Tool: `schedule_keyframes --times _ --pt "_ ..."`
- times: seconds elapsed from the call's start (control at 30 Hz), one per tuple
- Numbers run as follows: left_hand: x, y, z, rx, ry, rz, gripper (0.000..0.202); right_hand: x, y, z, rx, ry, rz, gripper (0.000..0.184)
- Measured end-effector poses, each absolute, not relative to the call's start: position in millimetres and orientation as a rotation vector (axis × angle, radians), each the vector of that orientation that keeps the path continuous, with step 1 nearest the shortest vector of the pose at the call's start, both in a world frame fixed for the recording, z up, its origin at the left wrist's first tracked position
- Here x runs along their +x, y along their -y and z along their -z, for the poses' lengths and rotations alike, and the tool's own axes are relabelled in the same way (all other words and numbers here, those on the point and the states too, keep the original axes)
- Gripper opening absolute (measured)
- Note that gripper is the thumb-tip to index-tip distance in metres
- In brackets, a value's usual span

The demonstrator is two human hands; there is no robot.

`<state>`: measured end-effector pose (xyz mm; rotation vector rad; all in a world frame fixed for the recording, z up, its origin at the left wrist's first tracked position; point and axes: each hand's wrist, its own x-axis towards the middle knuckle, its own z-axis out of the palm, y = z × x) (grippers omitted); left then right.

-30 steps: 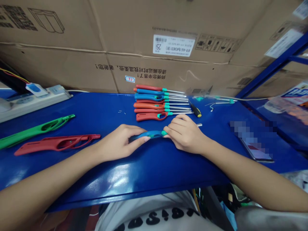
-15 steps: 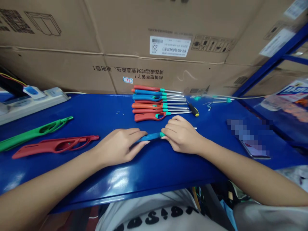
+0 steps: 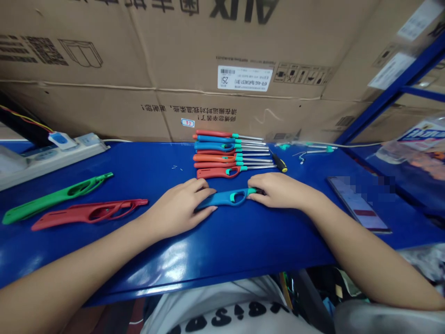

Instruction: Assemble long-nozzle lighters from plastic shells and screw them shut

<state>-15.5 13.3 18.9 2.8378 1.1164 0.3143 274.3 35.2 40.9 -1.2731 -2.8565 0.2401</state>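
A blue long-neck lighter [image 3: 225,198] with a green trigger lies across the front of the row, held between both hands. My left hand [image 3: 182,202] is closed around its handle end. Fingers of my right hand [image 3: 278,190] pinch the green collar at the other end, and the tube beyond is hidden by that hand. Just behind is a row of several finished-looking lighters [image 3: 217,158], red, blue and orange, with metal tubes pointing right. A black and yellow screwdriver [image 3: 281,163] lies by the tube tips.
Green [image 3: 52,198] and red lighter casings [image 3: 69,217] lie at the left, near a white power strip [image 3: 52,157]. A phone [image 3: 359,204] rests at the right. Loose tubes with green collars [image 3: 321,149] lie behind it. A large cardboard box [image 3: 194,55] walls off the back.
The blue lighter has turned so its flat side and trigger opening show. My right hand has shifted right along it, toward the collar. The camera view has tilted up slightly.
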Motion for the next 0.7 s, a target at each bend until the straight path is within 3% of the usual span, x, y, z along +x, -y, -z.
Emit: schedule_keyframes --times 0.4,0.5,0.63,0.7 --pt "-23 -20 -11 2.654 -1.063 -0.526 0.038 289 -41 -50 -1.271 2.807 -0.388 0.021" --pt "-22 -21 -9 2.661 -1.068 -0.556 0.039 292 -43 -53 -1.278 2.72 -0.174 0.029" --pt "-22 -20 -9 2.666 -1.042 -0.573 0.038 296 -48 -55 -1.569 2.353 0.194 0.026" --pt "-21 -19 -9 2.673 -1.019 -0.576 0.037 301 -52 -56 -1.711 2.206 0.27 0.036"
